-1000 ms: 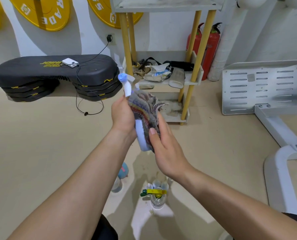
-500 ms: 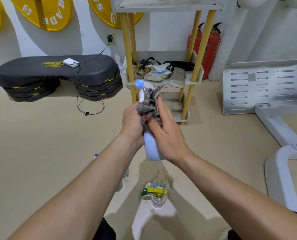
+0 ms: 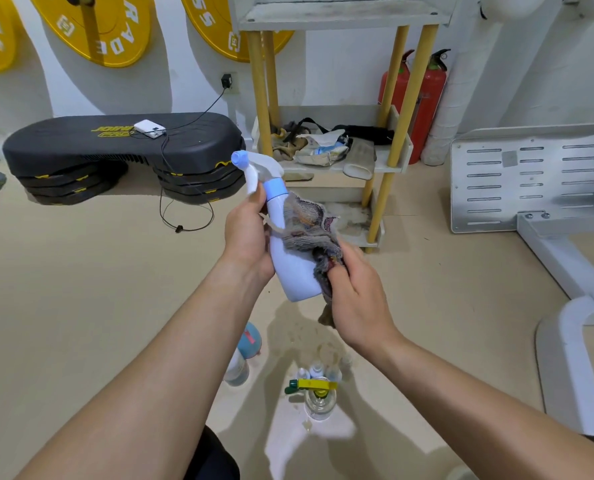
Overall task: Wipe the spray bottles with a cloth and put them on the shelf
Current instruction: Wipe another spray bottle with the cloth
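From your head camera, you are looking down at your two arms over a tan floor.

Your left hand point(image 3: 248, 237) grips the white spray bottle point(image 3: 288, 265). Your fingers are curled round its top part, just under the blue ring. The bottle is up in the air in front of you. It leans, with its blue tip pointing up and to the left.

Your right hand point(image 3: 357, 299) holds the gray cloth point(image 3: 314, 226). Your fingers pinch it near the bottom of the bottle. The cloth lies on the right side of the bottle and touches it. One end of the cloth hangs down under your hand.

The shelf point(image 3: 401, 133) stands behind the bottle, by the wall. It has yellow legs and white boards. The middle board holds gloves, straps and a crumpled bag.

Two more bottles are on the floor below your hands. A bottle with a blue top point(image 3: 245, 355) is partly hidden by your left arm. A clear bottle with a yellow and green sprayer point(image 3: 318, 393) stands between your arms.

To the left is a black step bench point(image 3: 115, 147) with a small white box point(image 3: 150, 128) and a black wire on it. Yellow weight plates point(image 3: 94, 26) hang on the wall. Two red fire extinguishers point(image 3: 429, 95) stand behind the shelf. A gray metal plate point(image 3: 531, 174) with slots is on the right.
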`<state>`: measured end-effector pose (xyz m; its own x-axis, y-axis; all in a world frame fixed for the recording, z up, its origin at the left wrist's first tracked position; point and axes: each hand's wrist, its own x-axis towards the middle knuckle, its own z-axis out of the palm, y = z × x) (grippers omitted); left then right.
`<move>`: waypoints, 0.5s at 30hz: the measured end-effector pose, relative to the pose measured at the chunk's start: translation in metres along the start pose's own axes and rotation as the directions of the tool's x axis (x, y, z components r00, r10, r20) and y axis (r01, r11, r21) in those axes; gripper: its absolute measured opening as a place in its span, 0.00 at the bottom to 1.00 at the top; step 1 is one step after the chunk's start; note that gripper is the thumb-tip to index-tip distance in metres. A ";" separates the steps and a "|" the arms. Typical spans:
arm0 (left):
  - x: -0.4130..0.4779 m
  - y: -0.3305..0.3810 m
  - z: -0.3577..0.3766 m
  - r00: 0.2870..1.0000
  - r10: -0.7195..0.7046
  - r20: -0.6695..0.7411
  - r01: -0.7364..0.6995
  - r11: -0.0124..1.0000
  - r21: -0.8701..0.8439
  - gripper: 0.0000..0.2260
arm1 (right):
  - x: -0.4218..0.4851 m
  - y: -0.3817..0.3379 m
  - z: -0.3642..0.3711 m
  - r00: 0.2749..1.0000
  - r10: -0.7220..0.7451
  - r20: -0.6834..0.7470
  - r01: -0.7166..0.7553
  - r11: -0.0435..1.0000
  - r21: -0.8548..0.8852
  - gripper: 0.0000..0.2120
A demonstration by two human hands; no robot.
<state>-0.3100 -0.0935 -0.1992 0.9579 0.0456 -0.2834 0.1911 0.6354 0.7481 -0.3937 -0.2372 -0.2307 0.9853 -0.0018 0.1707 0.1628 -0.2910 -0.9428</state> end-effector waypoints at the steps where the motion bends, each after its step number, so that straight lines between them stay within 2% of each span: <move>1: -0.001 0.000 0.001 1.000 0.000 0.004 -0.001 1.000 0.012 0.17 | 0.004 -0.001 -0.003 0.999 0.018 -0.033 -0.019 1.000 -0.013 0.22; 4: -0.009 0.004 0.006 1.000 -0.008 0.013 0.008 0.999 0.031 0.16 | 0.018 -0.001 -0.013 0.986 0.068 -0.149 -0.076 0.996 -0.045 0.18; 6: -0.010 0.003 0.006 0.999 -0.025 0.028 0.023 0.999 0.045 0.16 | 0.024 -0.007 -0.021 0.969 0.076 -0.234 -0.066 0.997 0.050 0.24; 8: -0.012 -0.001 0.007 0.999 -0.046 0.025 0.045 0.997 0.064 0.17 | 0.028 -0.015 -0.027 0.967 -0.020 -0.254 0.039 0.997 0.070 0.29; 10: -0.016 -0.008 0.013 0.996 -0.084 0.038 0.081 0.994 0.079 0.19 | 0.027 -0.024 -0.024 0.975 -0.151 -0.161 0.151 0.988 -0.014 0.29; 13: -0.023 -0.017 0.023 0.989 -0.121 0.086 0.113 0.989 0.093 0.21 | 0.019 -0.032 -0.012 0.968 -0.249 0.022 0.249 0.957 -0.149 0.27; 15: -0.022 -0.020 0.025 0.985 -0.135 0.111 0.125 0.988 0.093 0.22 | 0.015 -0.030 -0.010 0.957 -0.289 0.039 0.290 0.931 -0.221 0.26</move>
<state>-0.3299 -0.1269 -0.1926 0.9412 -0.1259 -0.3134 0.3280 0.5617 0.7595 -0.3842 -0.2377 -0.1971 0.8975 0.1200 0.4243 0.4262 -0.4829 -0.7649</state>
